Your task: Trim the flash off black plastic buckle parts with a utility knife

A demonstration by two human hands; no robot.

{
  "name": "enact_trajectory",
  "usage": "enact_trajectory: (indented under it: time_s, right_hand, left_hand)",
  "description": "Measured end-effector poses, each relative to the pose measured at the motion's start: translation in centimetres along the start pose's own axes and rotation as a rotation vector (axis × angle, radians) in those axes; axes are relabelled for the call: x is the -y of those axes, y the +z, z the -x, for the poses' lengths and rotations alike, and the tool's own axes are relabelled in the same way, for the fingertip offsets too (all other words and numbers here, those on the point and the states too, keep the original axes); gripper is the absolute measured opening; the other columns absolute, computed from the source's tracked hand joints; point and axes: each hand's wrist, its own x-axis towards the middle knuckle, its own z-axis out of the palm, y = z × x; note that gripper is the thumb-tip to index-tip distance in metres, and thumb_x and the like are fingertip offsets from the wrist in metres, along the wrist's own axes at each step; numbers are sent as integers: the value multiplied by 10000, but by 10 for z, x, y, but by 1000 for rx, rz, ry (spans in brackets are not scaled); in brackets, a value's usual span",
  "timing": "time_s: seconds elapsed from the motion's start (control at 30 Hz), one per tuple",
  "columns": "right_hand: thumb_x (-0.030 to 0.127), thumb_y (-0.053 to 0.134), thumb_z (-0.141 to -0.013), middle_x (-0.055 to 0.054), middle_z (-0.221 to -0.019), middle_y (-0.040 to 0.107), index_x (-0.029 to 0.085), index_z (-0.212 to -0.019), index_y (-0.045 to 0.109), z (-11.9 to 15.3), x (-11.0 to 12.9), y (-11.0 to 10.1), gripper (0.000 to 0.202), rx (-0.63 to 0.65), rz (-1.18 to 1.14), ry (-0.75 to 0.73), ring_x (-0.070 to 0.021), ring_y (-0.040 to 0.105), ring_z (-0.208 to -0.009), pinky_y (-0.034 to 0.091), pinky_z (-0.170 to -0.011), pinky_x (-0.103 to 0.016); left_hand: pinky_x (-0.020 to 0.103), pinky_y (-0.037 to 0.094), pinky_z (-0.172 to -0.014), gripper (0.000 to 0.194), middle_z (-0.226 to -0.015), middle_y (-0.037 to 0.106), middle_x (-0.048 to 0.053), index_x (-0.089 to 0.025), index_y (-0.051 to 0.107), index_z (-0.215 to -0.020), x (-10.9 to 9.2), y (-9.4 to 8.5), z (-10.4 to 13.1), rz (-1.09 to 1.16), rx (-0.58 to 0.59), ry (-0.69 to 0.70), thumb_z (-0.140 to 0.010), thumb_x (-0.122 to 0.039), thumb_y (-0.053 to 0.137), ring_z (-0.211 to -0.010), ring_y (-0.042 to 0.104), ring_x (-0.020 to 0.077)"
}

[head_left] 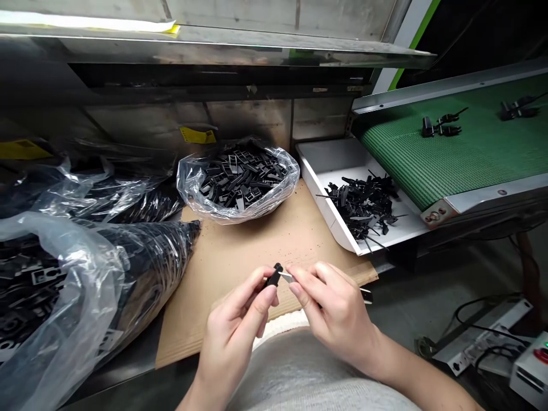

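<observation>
Pinched between the thumb and fingers of my left hand is a small black plastic part. My right hand is closed round a small knife; its pale blade points at the part, and the dark handle end sticks out behind the hand. The blade tip meets or nearly meets the part's edge; I cannot tell which. Both hands are above the near edge of a brown cardboard sheet, on which tiny dark crumbs are scattered.
Beyond the cardboard's middle sits a clear bag full of black parts. Larger plastic bags of black pieces crowd the left. To the right, a white tray holds black sprue clusters below a green conveyor belt. A metal ledge runs across the back.
</observation>
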Motion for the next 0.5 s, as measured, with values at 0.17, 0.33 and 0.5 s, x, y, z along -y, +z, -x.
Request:
enact_trajectory:
  time_s: [0.17, 0.33, 0.5]
  right_hand:
    - [224, 407, -891, -37, -661, 509, 132, -1046, 607, 0, 1, -1, 269, -10, 39, -37, -136, 463, -604, 353, -560, -246]
    - [230, 407, -887, -32, -654, 508, 145, -1006, 622, 0, 3, -3, 260, -12, 87, -44, -134, 462, -589, 346, -553, -247]
    - [223, 407, -883, -23, -639, 489, 146, -963, 633, 0, 3, -3, 251, -17, 98, -17, -130, 447, -570, 323, -531, -247]
  left_hand:
    - [141, 386, -400, 179, -623, 552, -50, -269, 625, -952, -3, 0, 2, -118, -16, 84, -787, -229, 565, -411, 416, 35]
    - [128, 402, -406, 206, -639, 572, -58, -279, 622, -972, -3, 0, 5, -209, -29, 147, -787, -211, 562, -396, 433, 26]
    - [129, 414, -431, 195, -626, 570, -60, -255, 626, -967, -3, -1, 5, -260, -36, 160, -792, -203, 555, -395, 438, 23]
